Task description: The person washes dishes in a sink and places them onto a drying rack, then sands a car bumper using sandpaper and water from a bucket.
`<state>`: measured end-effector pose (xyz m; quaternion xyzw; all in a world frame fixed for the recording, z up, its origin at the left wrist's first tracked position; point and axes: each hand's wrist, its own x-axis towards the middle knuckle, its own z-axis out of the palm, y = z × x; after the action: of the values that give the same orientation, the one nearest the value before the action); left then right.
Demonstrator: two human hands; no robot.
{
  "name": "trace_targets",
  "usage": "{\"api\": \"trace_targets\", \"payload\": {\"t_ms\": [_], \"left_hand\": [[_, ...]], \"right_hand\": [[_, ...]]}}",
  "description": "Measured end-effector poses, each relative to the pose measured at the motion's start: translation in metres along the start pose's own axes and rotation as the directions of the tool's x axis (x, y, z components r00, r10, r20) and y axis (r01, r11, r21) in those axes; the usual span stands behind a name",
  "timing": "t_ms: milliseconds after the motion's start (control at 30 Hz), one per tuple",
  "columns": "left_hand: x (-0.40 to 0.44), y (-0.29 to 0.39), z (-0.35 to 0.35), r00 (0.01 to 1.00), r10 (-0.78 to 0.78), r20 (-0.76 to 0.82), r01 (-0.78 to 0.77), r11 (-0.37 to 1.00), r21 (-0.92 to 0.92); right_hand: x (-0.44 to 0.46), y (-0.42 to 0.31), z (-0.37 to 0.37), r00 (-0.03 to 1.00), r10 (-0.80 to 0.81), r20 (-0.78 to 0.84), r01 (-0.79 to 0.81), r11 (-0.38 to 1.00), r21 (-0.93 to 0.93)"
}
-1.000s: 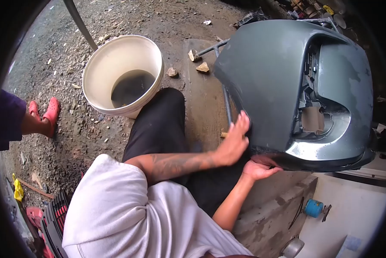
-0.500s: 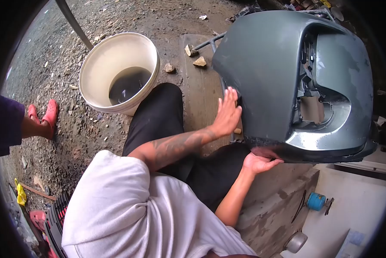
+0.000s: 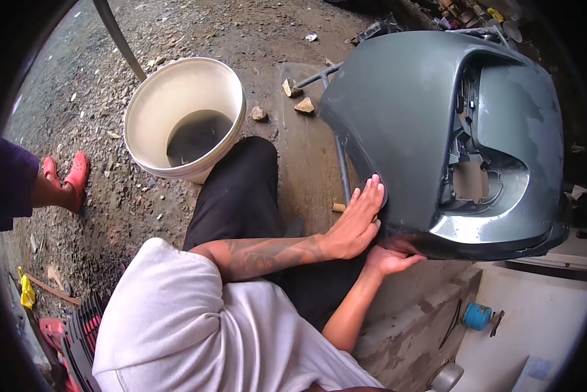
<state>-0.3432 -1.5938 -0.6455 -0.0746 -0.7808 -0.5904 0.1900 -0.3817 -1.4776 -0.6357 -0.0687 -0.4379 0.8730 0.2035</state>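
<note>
We have the grey-green bumper (image 3: 398, 124) at the right, over a metal frame (image 3: 341, 157). The bucket (image 3: 169, 98) stands to its left, containing dark liquid (image 3: 198, 137). We rest the left hand (image 3: 357, 225) against the bumper's left edge, fingers straight, nearly together; the right hand (image 3: 386, 261) is palm-up beneath the lower edge, fingers hidden. We cannot tell what either grips. Three stones (image 3: 304, 105) lie between bucket and bumper.

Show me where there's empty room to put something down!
Bare patch: the slab between the black-trousered knee and metal stand, below the stones. Crowded: the near edge of the grey panel, where the left hand and right hand are.
</note>
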Motion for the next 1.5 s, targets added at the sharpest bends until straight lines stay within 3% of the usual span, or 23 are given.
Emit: {"api": "trace_targets", "payload": {"t_ms": [100,167,200,267,333,400,500,533,600,667,733,800,833,867,967,1067,1133,1200,1300,1333,1433,1467,1500], "left_hand": [[0.033,-0.028,-0.017,0.984,-0.051,-0.171,0.054,0.999,0.011],[0.055,-0.046,-0.018,0.956,-0.145,-0.254,0.149,0.989,-0.004],[0.06,-0.046,-0.019,0.944,-0.158,-0.291,0.16,0.987,-0.018],[0.032,-0.022,-0.012,0.985,-0.02,-0.17,0.037,0.995,0.093],[0.016,-0.008,-0.013,0.999,-0.02,-0.031,0.021,0.999,0.03],[0.036,-0.028,-0.02,0.987,-0.058,-0.152,0.06,0.998,0.005],[0.065,-0.045,-0.022,0.956,-0.134,-0.261,0.127,0.991,-0.045],[0.059,-0.035,-0.018,0.947,-0.112,-0.3,0.093,0.993,-0.078],[0.027,-0.009,-0.01,0.991,0.01,-0.137,-0.011,1.0,-0.004],[0.024,-0.009,-0.009,0.999,0.01,-0.048,-0.012,0.999,-0.046],[0.056,-0.033,-0.012,0.953,-0.145,-0.266,0.148,0.989,-0.007],[0.086,-0.055,-0.029,0.911,-0.233,-0.341,0.226,0.972,-0.058],[0.083,-0.047,-0.025,0.915,-0.193,-0.354,0.18,0.981,-0.068],[0.073,-0.036,-0.017,0.914,-0.152,-0.375,0.134,0.988,-0.074],[0.032,-0.004,-0.014,0.99,-0.001,-0.143,0.002,1.0,0.004],[0.077,-0.042,-0.022,0.937,-0.189,-0.295,0.178,0.982,-0.065],[0.106,-0.056,-0.041,0.9,-0.28,-0.335,0.269,0.96,-0.079],[0.091,-0.041,-0.024,0.899,-0.118,-0.421,0.111,0.993,-0.042],[0.04,-0.006,-0.014,0.982,0.06,-0.177,-0.057,0.998,0.019],[0.034,-0.007,-0.011,0.988,0.064,-0.143,-0.065,0.998,-0.002],[0.086,-0.053,-0.023,0.936,-0.086,-0.341,0.074,0.996,-0.046],[0.093,-0.061,-0.022,0.93,-0.074,-0.36,0.1,0.994,0.052],[0.088,-0.047,-0.019,0.931,-0.061,-0.361,0.065,0.998,-0.001]], "right_hand": [[0.006,0.004,-0.023,1.0,0.013,0.018,-0.013,1.0,0.0],[0.02,0.01,-0.045,0.899,0.043,0.435,-0.244,0.875,0.419],[0.016,0.011,-0.033,0.994,-0.067,0.089,0.061,0.996,0.064],[0.015,0.007,-0.04,0.994,0.045,0.096,-0.057,0.991,0.124],[0.01,0.007,-0.028,0.974,0.022,0.225,-0.035,0.998,0.057],[0.021,0.013,-0.048,0.997,0.046,0.062,-0.051,0.995,0.082],[0.011,0.001,-0.037,0.972,0.016,0.235,-0.033,0.997,0.072],[0.004,0.004,-0.013,0.997,-0.071,0.008,0.071,0.997,-0.013],[0.007,0.004,-0.024,0.999,-0.005,0.049,0.003,0.999,0.034],[0.008,0.005,-0.025,0.968,0.053,0.244,-0.085,0.989,0.125],[0.002,0.002,-0.007,0.998,-0.061,-0.028,0.061,0.998,0.008],[0.002,-0.003,-0.018,1.0,-0.014,0.025,0.015,0.998,-0.055],[0.013,0.0,-0.034,0.886,0.07,0.458,-0.22,0.934,0.283],[0.023,0.007,-0.047,0.86,0.058,0.507,-0.222,0.937,0.27],[0.019,0.006,-0.053,0.919,0.069,0.387,-0.148,0.973,0.178],[-0.004,-0.004,0.012,0.987,0.016,-0.163,-0.01,0.999,0.032],[-0.007,-0.005,0.002,0.999,-0.025,-0.025,0.024,0.998,-0.052],[-0.001,-0.002,0.0,0.996,-0.039,-0.079,0.035,0.998,-0.045],[-0.006,-0.007,0.042,0.942,0.031,-0.335,0.001,0.995,0.096],[-0.01,-0.008,0.04,0.959,0.02,-0.283,-0.002,0.998,0.064],[-0.003,-0.004,-0.005,1.0,0.013,0.024,-0.011,0.998,-0.067],[-0.001,-0.003,-0.017,0.994,0.007,0.107,0.003,0.996,-0.093],[-0.001,0.0,-0.016,1.0,-0.009,0.001,0.009,1.0,-0.022]]}}
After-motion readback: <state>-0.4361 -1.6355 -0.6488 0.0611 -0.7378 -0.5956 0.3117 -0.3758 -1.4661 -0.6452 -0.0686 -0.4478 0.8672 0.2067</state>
